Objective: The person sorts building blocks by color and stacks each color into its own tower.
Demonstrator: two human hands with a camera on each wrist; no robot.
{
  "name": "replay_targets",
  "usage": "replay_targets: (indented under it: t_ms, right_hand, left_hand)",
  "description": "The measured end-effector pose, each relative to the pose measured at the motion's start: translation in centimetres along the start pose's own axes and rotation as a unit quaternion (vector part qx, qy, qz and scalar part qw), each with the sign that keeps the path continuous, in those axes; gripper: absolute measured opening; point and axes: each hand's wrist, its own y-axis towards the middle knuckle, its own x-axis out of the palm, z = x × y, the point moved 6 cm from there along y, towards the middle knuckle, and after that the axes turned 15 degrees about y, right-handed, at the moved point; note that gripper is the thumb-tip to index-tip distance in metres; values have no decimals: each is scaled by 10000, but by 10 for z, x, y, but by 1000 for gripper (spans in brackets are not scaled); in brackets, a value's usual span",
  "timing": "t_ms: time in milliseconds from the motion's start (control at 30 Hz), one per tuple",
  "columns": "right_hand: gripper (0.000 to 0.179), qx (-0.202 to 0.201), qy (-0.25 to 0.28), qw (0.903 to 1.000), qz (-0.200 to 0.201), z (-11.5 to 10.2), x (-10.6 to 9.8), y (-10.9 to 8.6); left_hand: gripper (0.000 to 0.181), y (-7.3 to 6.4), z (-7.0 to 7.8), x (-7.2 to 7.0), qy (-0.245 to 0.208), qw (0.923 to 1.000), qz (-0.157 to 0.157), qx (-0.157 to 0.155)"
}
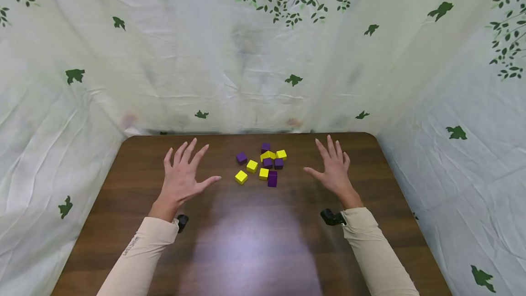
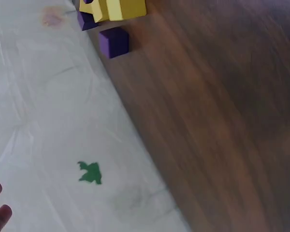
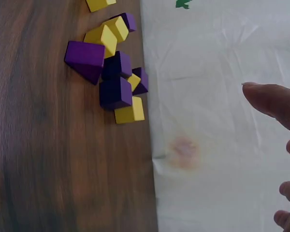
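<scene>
A loose group of yellow and purple cubes lies toward the back of a brown wooden table (image 1: 255, 236). Among them are a yellow cube (image 1: 241, 177) at the front left, a purple cube (image 1: 241, 158) behind it and a purple block (image 1: 272, 179) at the front right. My left hand (image 1: 182, 175) is held left of the group, fingers spread and holding nothing. To the right, my right hand (image 1: 334, 170) is likewise spread and bare, its thumb pointing toward the cubes. In the right wrist view several cubes, such as a yellow cube (image 3: 130, 111), sit close together.
A pale cloth (image 1: 197, 58) with green leaf and bird prints hangs behind the table and along both sides. The table's back edge runs just beyond the cubes. Each wrist carries a small black camera, one on the left (image 1: 182, 223) and one on the right (image 1: 332, 217).
</scene>
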Motion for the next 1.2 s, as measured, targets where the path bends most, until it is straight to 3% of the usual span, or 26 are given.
replay_targets:
  t_ms: [300, 533, 867, 1200]
  right_hand:
    - [85, -354, 536, 9979, 91, -1, 32, 15]
    - [77, -735, 895, 9933, 39, -8, 64, 26]
    - [63, -1081, 1385, 9834, -463, -24, 111, 39]
    - [53, -1133, 1842, 9670, -1344, -40, 166, 42]
  left_hand:
    - [86, 1, 14, 33, -454, 9989, 80, -109]
    - [85, 4, 21, 57, -556, 9979, -2, -340]
    - [89, 6, 33, 91, -602, 9957, -438, -546]
    - [88, 3, 43, 127, -669, 9896, -997, -796]
